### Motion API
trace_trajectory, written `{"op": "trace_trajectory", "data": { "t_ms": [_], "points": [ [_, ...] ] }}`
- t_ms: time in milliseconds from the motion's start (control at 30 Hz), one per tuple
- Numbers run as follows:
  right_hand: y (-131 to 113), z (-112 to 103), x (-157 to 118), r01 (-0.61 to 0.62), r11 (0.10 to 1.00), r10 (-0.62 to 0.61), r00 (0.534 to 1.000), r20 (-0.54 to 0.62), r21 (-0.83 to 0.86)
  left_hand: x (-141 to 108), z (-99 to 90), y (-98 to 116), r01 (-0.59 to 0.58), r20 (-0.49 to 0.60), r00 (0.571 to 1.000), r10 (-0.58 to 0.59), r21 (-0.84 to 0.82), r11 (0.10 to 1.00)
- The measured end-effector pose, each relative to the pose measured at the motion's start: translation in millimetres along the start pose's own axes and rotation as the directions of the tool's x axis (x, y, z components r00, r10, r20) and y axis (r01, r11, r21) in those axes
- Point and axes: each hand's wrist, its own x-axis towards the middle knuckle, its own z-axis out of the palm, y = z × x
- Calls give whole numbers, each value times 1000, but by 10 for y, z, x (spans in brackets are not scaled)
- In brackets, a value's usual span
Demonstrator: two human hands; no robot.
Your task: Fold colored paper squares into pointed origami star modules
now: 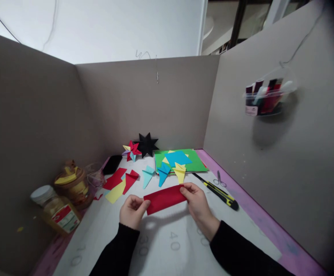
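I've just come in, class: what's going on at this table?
A person holds a red paper strip stretched between both hands, the left hand on one end and the right hand on the other, above the white work surface. Beyond it lie folded pieces in red, pale blue, blue and yellow. A utility knife and small scissors lie to the right, in neither hand.

Both hands (pixel 166 211) pinch, forearms reaching inward from below.

I hold a red strip (pixel 166 199) by its ends in my left hand (pixel 133 211) and right hand (pixel 196 203) above the white table (pixel 161 253).
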Motion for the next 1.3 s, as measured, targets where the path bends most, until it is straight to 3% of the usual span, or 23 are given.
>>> {"op": "trace_trajectory", "data": {
  "t_ms": [433, 700, 833, 1033, 1300],
  "points": [
    [-7, 1, -2, -7, 1000, 7, 1000, 2, -13, 23, -24, -83, 33, 65, 997, -32, -26, 999],
    [-11, -5, 3, -20, 999, 20, 1000, 17, -25, 33, -23, -117, 22, 45, 999, -19, -57, 998],
    [-21, 2, -3, -33, 999, 33, 999, 16, -9, 34, -30, -130, 18, 37, 999, -19, 23, 1000],
    [-28, 11, -3, -45, 999, 46, 999, 13, -12, 39, -25, -138, 100, -5, 995, -100, -23, 995],
    [21, -19, 16, -60, 998, 60, 998, 33, 5, 57, -18, -122, 168, 38, 985, -166, -73, 983]
  ]
}}
